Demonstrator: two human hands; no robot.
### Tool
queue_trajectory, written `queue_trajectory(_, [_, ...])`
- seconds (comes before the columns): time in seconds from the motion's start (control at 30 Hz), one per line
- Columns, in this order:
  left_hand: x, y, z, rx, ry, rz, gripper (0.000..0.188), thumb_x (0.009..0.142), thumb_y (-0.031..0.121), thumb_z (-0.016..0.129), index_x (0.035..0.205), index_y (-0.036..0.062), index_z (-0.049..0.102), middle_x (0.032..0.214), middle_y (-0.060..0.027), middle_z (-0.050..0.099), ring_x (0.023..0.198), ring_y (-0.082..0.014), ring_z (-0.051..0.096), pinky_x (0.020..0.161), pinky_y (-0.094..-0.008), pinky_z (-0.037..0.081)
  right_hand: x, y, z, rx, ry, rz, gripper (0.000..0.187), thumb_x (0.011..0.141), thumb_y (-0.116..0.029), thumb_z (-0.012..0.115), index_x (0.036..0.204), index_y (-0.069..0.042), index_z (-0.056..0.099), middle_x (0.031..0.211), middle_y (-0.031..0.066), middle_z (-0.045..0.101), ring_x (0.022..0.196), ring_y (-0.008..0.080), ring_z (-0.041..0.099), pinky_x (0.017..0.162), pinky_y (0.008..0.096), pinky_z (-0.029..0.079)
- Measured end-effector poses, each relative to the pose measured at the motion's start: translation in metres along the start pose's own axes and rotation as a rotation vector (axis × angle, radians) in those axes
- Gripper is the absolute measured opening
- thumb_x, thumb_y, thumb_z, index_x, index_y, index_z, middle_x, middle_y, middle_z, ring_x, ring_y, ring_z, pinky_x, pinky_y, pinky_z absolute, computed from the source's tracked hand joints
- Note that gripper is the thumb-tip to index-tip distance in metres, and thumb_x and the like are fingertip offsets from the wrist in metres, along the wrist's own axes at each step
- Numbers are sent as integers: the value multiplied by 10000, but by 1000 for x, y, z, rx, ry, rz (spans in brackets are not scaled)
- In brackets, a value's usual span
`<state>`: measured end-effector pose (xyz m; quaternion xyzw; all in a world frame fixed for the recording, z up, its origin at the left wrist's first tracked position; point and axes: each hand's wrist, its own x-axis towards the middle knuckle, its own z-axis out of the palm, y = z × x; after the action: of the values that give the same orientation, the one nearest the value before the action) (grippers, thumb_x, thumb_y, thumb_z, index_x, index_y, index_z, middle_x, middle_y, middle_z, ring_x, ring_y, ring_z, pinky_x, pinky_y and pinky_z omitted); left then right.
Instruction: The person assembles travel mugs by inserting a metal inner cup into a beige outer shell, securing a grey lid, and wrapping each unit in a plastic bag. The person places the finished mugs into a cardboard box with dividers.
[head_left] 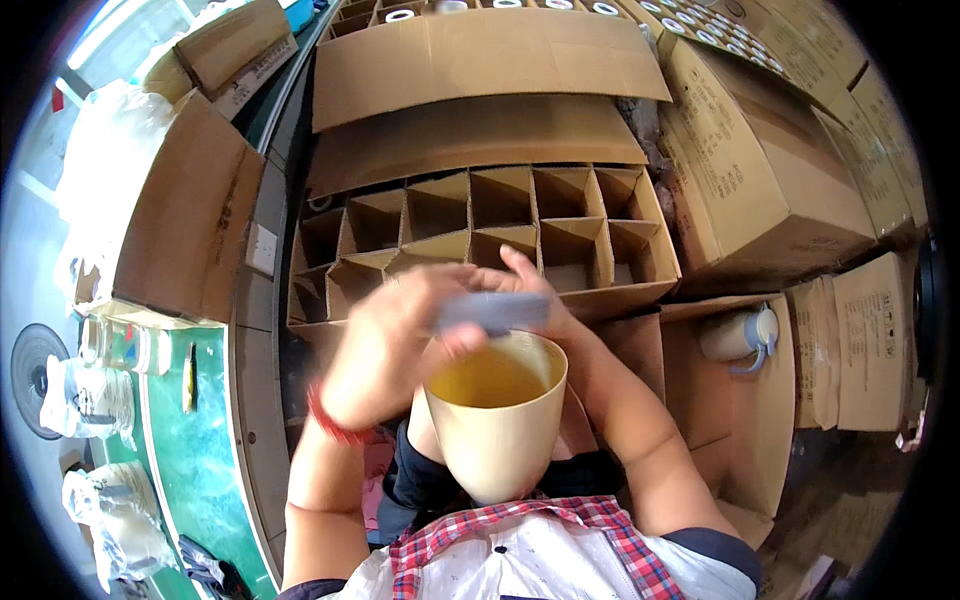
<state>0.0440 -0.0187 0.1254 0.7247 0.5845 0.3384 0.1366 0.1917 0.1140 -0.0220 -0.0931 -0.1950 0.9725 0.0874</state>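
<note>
A tall cream-coloured tapered vessel [497, 445] rests upright in my lap, its wide round mouth up and its inside yellowish. Just above its far rim is a flattish, rounded grey-blue part [495, 312], smeared by motion; its exact kind cannot be made out. My left hand [405, 335] closes on the part's left side, thumb underneath. From the right, my right hand [525, 290] cups the part's other end, with one finger sticking up. Some of the right fingers are hidden behind the left hand and the part.
Ahead stands an open carton with cardboard dividers [470, 215]. At right, a jug with a grey-blue handle [740, 335] lies in an open carton [700, 400]. Stacked cartons [770, 150] rise beyond it. Bagged white items [110, 400] and a cutter knife [190, 378] lie on the green table [190, 450].
</note>
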Motion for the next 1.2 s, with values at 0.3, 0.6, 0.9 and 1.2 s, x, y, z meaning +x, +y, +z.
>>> queue_trajectory(0.3, [-11,-65,17,-495,552,-427,294,1006,283,560,914,4,542,743,17,506,703,-43,425,577,-225,386,-22,-42,101,-2297,-53,-995,728,750,-68,739,1408,-139,435,1493,115,381,1368,318,378,1117,430,361])
queue_trajectory(0.6, [-11,-45,17,-179,677,-426,341,975,300,585,893,-19,494,702,-233,584,605,-359,581,558,-388,457,8,-45,118,-2485,157,-1083,830,818,-467,710,1422,-10,370,942,170,654,775,276,685,624,364,566])
queue_trajectory(0.9, [-12,-63,22,-253,682,-479,382,973,333,581,874,-21,477,695,-245,579,626,-401,585,559,-414,452,16,-37,111,-2465,95,-1117,858,819,-481,703,1455,-46,325,1205,182,586,1054,315,630,747,382,567])
queue_trajectory(1.2, [-1,-87,32,-251,664,-525,451,970,400,565,870,-33,486,699,-255,592,645,-407,602,572,-427,465,45,-54,91,-2535,56,-1182,821,837,-526,659,1437,-49,365,833,175,678,666,309,688,546,384,548])
